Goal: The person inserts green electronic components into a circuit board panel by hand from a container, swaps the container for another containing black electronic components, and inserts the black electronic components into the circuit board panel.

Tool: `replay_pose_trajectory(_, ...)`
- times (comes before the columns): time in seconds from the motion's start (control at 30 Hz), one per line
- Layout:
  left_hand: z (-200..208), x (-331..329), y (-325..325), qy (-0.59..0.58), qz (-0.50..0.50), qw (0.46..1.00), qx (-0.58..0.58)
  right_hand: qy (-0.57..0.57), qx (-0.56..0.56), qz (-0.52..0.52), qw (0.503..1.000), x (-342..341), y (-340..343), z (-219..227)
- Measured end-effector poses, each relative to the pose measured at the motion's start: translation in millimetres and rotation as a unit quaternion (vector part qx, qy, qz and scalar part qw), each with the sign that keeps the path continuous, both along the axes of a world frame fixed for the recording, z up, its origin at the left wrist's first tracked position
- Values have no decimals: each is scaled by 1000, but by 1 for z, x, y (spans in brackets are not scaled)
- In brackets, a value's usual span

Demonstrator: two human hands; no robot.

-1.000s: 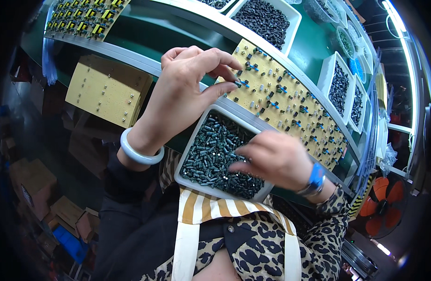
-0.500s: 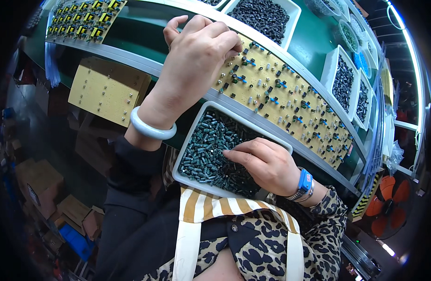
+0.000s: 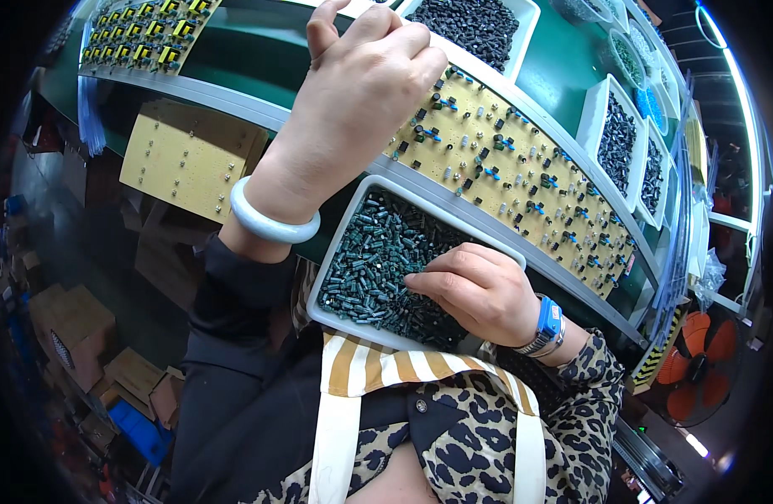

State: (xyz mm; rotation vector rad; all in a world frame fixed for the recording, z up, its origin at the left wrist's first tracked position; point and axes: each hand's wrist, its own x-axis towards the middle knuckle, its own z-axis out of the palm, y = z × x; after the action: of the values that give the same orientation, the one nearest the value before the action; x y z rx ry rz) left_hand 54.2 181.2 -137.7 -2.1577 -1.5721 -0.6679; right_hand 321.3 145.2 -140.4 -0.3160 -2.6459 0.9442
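While left hand point(image 3: 361, 101) curls, grip hidden, right hand point(image 3: 485, 294) pinches nearly closed at loose dark-green cylinders point(image 3: 365, 277), hold unclear.

Green bench point(image 3: 563, 84) with white trays point(image 3: 519, 46) of dark parts point(image 3: 466, 34) and a bowl point(image 3: 613, 53) of green pieces point(image 3: 627, 59)

small dark green cylinders point(image 3: 365, 269) lie loose, pointing every way, in a white tray point(image 3: 346, 327); beside it, a tan board point(image 3: 443, 160) bears many upright parts.
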Motion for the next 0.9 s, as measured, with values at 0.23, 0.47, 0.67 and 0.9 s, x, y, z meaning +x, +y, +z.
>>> replay_pose_trajectory(0.23,9,8,-1,9,21,998,-51,18,-18,-62,998,-2,2,14)
replay_pose_trajectory(0.47,-1,9,-16,-40,3,999,-1,49,-13,-227,973,-1,55,43)
replay_pose_trajectory(0.67,3,29,-77,-191,-113,971,-88,-9,-93,-291,952,2,99,40)
replay_pose_trajectory(0.9,-4,31,-99,-55,-273,918,-281,-82,50,-234,967,-3,111,43)
